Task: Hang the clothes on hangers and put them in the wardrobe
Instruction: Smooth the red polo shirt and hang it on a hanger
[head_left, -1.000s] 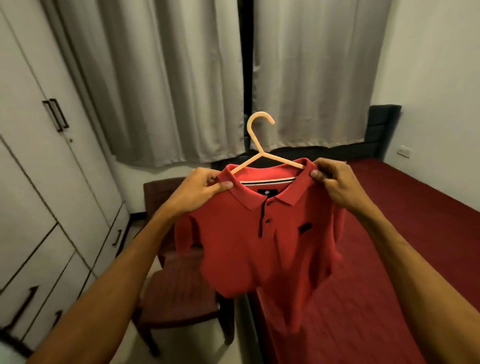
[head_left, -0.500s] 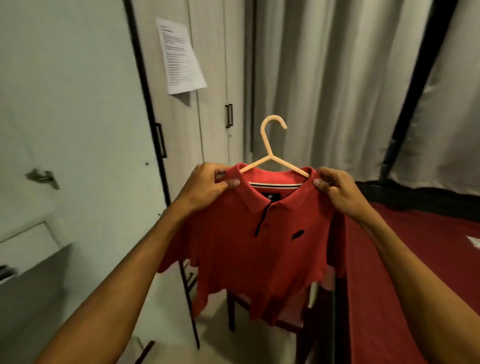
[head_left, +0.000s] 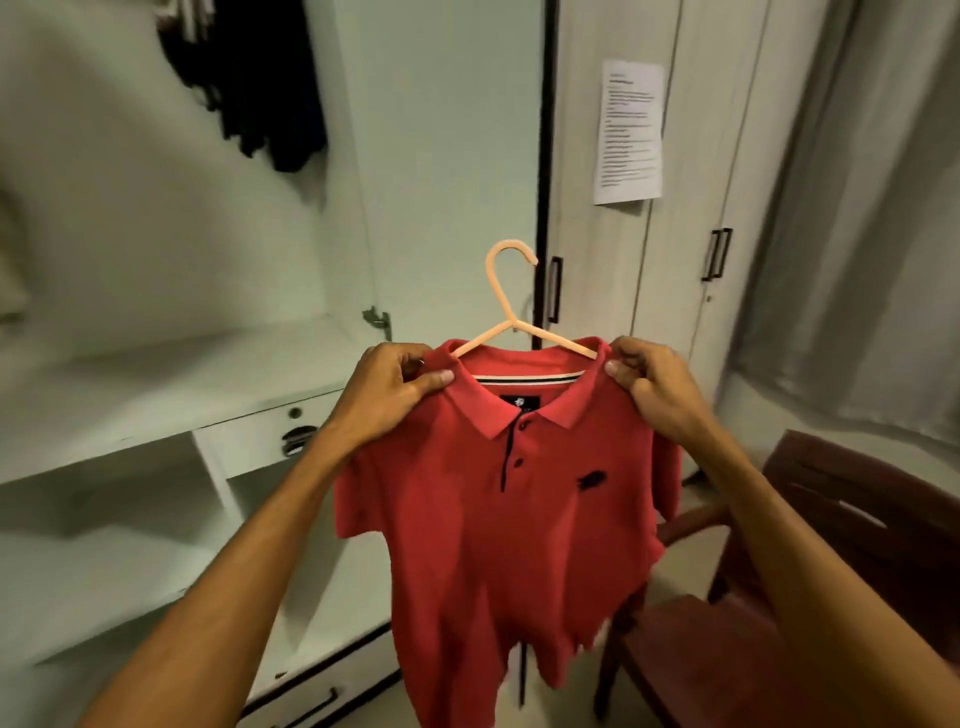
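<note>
Left hand (head_left: 395, 395) and right hand (head_left: 655, 397) are each pinched on a shoulder of the red polo shirt (head_left: 498, 519), held at centre and already mounted on the hanger (head_left: 503, 291); placement in the open wardrobe (head_left: 156, 374) at 9 o'clock is judged outstanding.

The open white wardrobe (head_left: 441, 156) has a broad white shelf (head_left: 156, 384) with a small drawer (head_left: 249, 441) set under it. A dark brown wooden chair (head_left: 857, 545) stands on the pale floor (head_left: 696, 561) just beside it.
</note>
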